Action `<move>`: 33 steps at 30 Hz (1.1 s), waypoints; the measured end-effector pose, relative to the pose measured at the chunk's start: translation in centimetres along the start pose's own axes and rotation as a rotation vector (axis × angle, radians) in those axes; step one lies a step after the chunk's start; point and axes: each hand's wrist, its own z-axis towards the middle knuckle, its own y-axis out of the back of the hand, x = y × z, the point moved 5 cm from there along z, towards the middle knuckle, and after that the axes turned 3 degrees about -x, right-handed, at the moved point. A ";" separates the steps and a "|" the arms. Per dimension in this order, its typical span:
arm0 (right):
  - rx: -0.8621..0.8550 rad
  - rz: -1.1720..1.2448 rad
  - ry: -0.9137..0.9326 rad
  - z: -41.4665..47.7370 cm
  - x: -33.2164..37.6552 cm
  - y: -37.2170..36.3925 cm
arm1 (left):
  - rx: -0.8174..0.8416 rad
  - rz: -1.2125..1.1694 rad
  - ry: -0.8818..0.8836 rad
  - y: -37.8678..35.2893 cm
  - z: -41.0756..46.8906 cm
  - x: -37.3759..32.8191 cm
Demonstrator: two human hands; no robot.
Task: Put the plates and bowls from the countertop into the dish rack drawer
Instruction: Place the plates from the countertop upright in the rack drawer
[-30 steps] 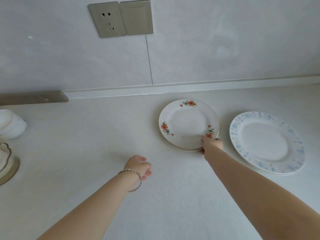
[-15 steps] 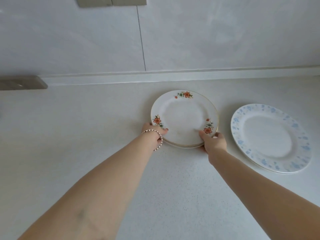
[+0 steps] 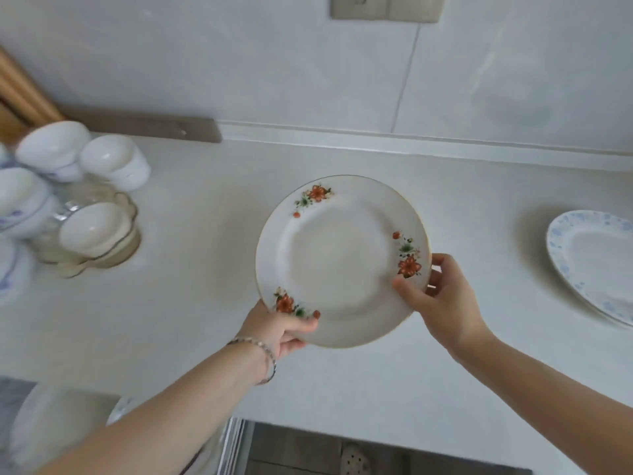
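At three o'clock a blue-speckled white plate (image 3: 589, 265) runs off-frame; left hand (image 3: 277, 329) and right hand (image 3: 442, 299) grip the glossy round floral plate (image 3: 339, 262).

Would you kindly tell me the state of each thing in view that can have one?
floral plate: held above the countertop by both hands.
left hand: grips the plate's near-left rim.
right hand: grips the plate's right rim.
blue-speckled plate: lies flat on the countertop, untouched.
white bowls: stand grouped at left, blurred.
dish rack drawer: seems pulled out, blurred.
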 end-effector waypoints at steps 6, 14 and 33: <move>0.164 -0.008 -0.032 -11.5 0.1 -14.0 | -0.128 -0.064 -0.052 17.4 -6.4 4.7; 0.319 -0.015 -0.156 -24.9 -3.1 -31.7 | -0.243 0.107 -0.036 39.4 -12.4 7.7; 0.490 -0.256 -0.439 -31.3 -19.0 -54.0 | -0.356 0.280 0.467 61.1 -3.5 16.6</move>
